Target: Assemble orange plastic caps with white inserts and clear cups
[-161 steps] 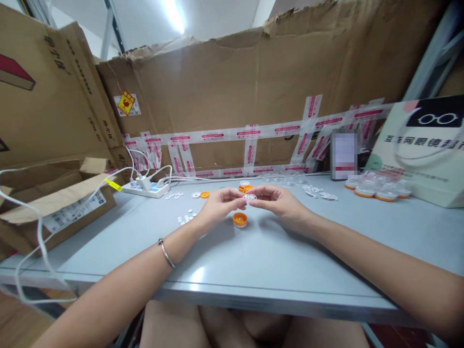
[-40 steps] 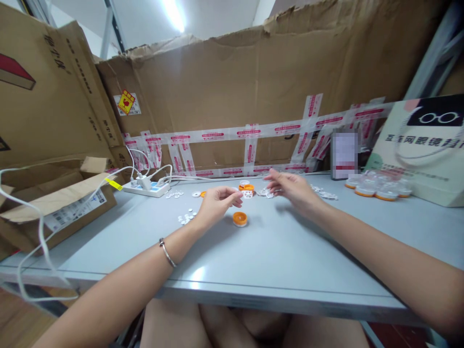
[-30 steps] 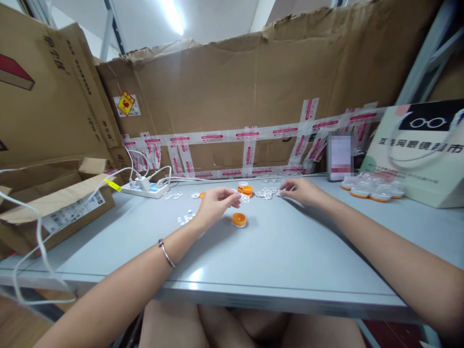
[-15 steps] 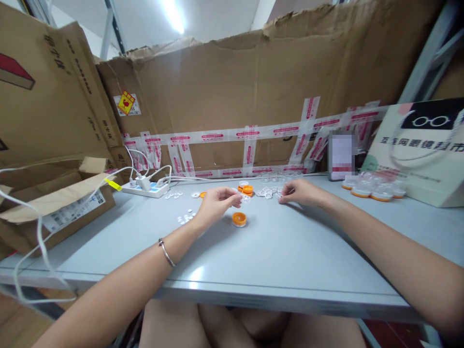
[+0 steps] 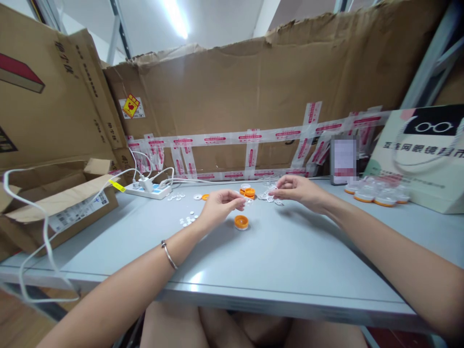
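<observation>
My left hand [image 5: 224,207] hovers over the middle of the table, thumb and fingertips pinched together. A small clear-white piece [image 5: 248,201] shows at its fingertips; whether it is held I cannot tell. Just below and to the right sits a round orange-and-white part [image 5: 241,222], its hollow orange side up. My right hand [image 5: 295,189] is closed in a pinch at a loose pile of small white plastic pieces [image 5: 278,202], with one white piece [image 5: 272,189] at its fingertips. Behind the left fingertips are stacked orange round parts [image 5: 248,192].
Small white discs [image 5: 187,220] lie left of my left hand. A power strip [image 5: 152,191] with white cables and an open cardboard box [image 5: 76,198] stand further left. To the right are a phone [image 5: 343,159], clear-and-orange round cases [image 5: 377,191] and a paper bag [image 5: 416,159].
My right hand has moved left and slightly up from the pile, nearer my left hand, with a white piece at its fingertips. The left hand stays pinched; the whole view has shifted slightly.
</observation>
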`<state>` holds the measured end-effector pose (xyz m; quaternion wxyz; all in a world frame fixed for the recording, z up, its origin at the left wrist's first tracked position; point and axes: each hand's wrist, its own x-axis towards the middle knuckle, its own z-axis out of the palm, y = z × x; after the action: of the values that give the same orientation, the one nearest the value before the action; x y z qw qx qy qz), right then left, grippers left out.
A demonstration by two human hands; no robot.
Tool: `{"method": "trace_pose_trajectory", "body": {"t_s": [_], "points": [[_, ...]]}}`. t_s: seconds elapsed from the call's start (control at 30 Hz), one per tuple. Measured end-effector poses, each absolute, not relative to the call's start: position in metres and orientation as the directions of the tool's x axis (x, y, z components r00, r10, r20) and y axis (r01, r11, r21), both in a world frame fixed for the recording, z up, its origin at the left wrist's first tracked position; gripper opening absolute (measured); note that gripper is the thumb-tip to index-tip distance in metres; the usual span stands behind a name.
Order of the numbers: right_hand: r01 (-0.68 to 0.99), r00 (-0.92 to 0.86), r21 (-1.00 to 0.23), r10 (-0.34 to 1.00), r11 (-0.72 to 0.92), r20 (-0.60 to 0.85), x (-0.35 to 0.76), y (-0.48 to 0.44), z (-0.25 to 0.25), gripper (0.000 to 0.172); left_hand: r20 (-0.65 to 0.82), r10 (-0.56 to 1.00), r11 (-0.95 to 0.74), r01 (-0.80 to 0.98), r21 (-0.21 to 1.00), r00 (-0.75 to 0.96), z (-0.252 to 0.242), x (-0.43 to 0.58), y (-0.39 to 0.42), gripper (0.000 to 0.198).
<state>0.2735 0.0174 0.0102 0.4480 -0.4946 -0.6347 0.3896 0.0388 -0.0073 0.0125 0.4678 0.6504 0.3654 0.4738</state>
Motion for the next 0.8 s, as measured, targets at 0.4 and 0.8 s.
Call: {"method": "trace_pose_trajectory", "body": {"t_s": [0.4, 0.8], "points": [[0.062, -0.177, -0.927, 0.918, 0.369, 0.354, 0.229, -0.020, 0.021, 0.034, 0.262, 0.923, -0.260, -0.042, 0.965, 0.282, 0.016, 0.038, -0.012, 0.017], [-0.029, -0.337, -0.869, 0.814, 0.493, 0.473, 0.220, -0.026, 0.015, 0.022, 0.273, 0.909, -0.260, -0.084, 0.962, 0.315, 0.023, 0.039, -0.021, 0.021]]}}
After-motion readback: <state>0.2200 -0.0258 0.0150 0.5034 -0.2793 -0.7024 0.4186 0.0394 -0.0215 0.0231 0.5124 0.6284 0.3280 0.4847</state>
